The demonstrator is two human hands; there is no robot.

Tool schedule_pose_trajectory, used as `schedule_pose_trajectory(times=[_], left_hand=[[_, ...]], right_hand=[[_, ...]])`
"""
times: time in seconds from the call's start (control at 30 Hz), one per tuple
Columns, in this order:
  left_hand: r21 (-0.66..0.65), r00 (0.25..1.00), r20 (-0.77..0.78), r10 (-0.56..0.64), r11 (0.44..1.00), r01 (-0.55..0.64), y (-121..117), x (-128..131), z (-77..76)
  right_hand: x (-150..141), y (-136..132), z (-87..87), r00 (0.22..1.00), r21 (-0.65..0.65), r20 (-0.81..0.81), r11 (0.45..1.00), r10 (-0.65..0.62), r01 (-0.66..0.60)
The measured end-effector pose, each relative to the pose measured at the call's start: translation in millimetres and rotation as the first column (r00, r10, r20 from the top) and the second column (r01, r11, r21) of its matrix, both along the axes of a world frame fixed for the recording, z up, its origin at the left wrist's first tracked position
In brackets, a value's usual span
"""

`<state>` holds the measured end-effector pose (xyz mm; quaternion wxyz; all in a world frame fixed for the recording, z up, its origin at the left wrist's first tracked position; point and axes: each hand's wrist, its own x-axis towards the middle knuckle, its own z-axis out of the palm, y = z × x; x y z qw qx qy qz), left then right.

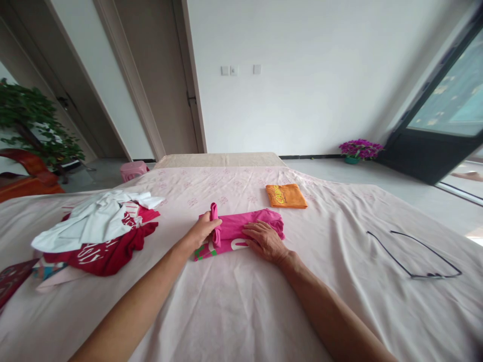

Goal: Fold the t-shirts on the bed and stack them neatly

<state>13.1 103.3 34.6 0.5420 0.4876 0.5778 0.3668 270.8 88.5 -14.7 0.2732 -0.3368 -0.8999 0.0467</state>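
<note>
A pink shirt (234, 225) with a white and green print lies folded into a long narrow strip on the cloth-covered surface. My left hand (206, 229) pinches its left end, where a fold of fabric stands up between thumb and fingers. My right hand (266, 241) rests flat on the strip toward its right side, fingers stretched out and pressing on the fabric. Just beyond the right end of the pink shirt sits a neatly folded orange shirt (289, 196) with yellow lettering.
A loose heap of clothes holds a white shirt (94, 216) over a dark red one (109, 254) at the left. Black-framed glasses (433, 276) lie at the right on the pale bedsheet (339, 311). A pink stool (134, 171) stands beyond the far left edge.
</note>
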Motion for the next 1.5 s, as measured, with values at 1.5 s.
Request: schedule_pose_trajectory(times=[1.5], left_hand=[[0.598,0.772,-0.634,0.052,0.666,0.446,-43.8,-24.4,-47.3]], right_hand=[[-8.5,-5.0,-0.1,0.998,0.015,0.021,0.998,-0.060,0.059]])
